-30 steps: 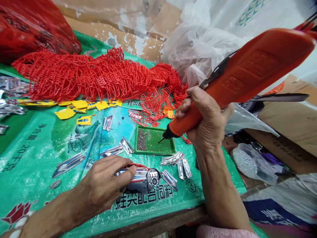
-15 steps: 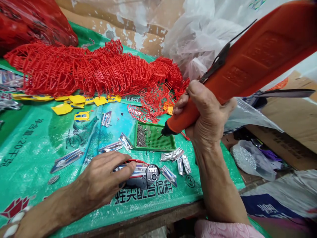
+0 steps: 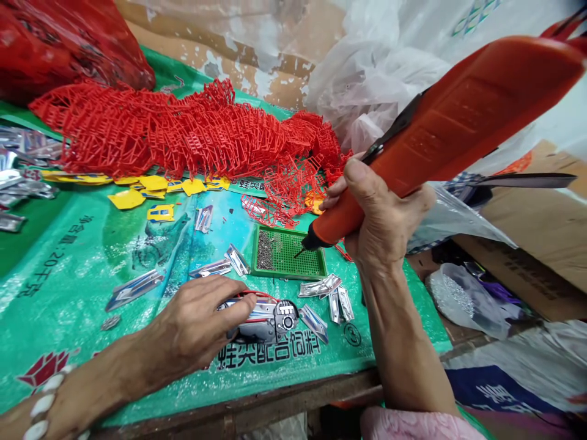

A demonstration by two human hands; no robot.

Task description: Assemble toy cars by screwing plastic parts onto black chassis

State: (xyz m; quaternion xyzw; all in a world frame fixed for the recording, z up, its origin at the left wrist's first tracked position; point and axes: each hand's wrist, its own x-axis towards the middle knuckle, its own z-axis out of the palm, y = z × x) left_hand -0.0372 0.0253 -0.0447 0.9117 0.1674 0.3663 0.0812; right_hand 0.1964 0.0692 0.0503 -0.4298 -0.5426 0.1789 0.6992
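My left hand (image 3: 206, 318) is closed around a grey and silver plastic toy part (image 3: 263, 321) with red edging and a round detail at its right end. The fingers cover much of its left side. My right hand (image 3: 383, 211) grips an orange electric screwdriver (image 3: 440, 128) that slants down to the left. Its thin bit hovers over or touches a green perforated tray (image 3: 314, 267); I cannot tell which. Small metal screws (image 3: 265, 250) are heaped at the tray's left end. Silver-blue plastic pieces (image 3: 314, 324) lie close to the toy part.
A long heap of red plastic frames (image 3: 183, 131) runs behind the tray, with yellow pieces (image 3: 127, 198) along its front. More silver pieces (image 3: 22, 189) are piled at far left. A clear bowl (image 3: 458, 299) stands right of the green sheet (image 3: 92, 244), beside cardboard (image 3: 536, 226).
The view has shifted slightly, so the table things appear a little farther right. Both hands keep their grips, and the screwdriver's rear end appears lower in the picture.
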